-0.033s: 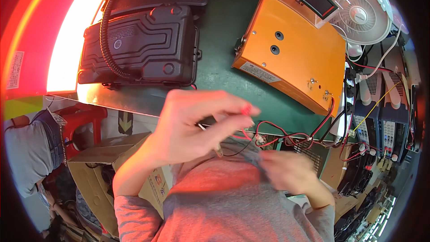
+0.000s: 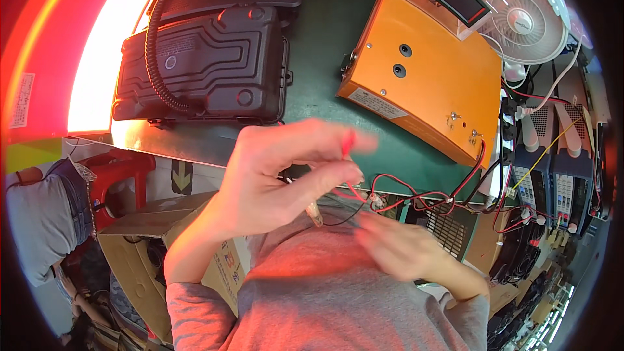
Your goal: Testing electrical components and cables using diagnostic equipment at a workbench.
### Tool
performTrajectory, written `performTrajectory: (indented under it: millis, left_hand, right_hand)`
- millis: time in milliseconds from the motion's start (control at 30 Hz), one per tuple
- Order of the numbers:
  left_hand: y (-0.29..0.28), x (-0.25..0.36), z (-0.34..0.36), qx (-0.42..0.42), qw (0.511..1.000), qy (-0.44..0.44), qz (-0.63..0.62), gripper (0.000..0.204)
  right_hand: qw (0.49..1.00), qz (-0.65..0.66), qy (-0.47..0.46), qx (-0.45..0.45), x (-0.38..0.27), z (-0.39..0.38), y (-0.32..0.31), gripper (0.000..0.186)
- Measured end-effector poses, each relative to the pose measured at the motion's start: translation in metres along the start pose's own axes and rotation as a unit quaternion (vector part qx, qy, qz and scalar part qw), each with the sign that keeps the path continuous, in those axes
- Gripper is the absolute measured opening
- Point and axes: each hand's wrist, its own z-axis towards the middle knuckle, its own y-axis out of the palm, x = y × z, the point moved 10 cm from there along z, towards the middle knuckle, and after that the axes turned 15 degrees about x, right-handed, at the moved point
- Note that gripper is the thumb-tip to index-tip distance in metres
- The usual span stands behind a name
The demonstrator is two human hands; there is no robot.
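Note:
My left hand (image 2: 273,182) is curled around a small red connector (image 2: 348,146) above the bench's front edge, its raised fingertips blurred. Thin red and black wires (image 2: 400,181) run from near this hand toward the orange metal box (image 2: 429,84), which has switches and a clear holder with a dark screen on top. Below the left hand a small tan clip or connector (image 2: 314,214) hangs on a wire. My right hand (image 2: 400,247) is lower, in front of my grey shirt, smeared by motion, so its fingers and anything in them are unclear.
Black hard cases (image 2: 201,65) with a coiled cable lie on the green bench (image 2: 318,26). At right are a fan (image 2: 520,21), power strip and instruments (image 2: 562,188). At lower left are a cardboard box (image 2: 136,260), red stool (image 2: 117,182) and another person (image 2: 52,221).
My left hand's fingers have risen slightly with the red connector. My right hand has moved left, toward the hanging wires.

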Motion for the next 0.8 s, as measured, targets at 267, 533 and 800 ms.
performTrajectory:
  millis: [267, 533, 800]
  left_hand:
    - [-0.019, -0.005, -0.004, 0.05, 0.982, -0.023, -0.179, 0.035]
    - [-0.006, 0.001, -0.002, 0.038, 0.964, -0.088, -0.249, 0.037]
    - [-0.017, -0.005, -0.025, 0.055, 0.998, -0.019, -0.029, 0.029]
  right_hand:
    - [0.972, 0.012, -0.116, -0.204, -0.033, -0.014, 0.067, 0.023]
    - [0.927, -0.252, -0.222, -0.166, -0.03, -0.001, 0.108, 0.031]
    - [0.832, 0.02, 0.015, -0.554, 0.006, -0.062, 0.134, 0.014]
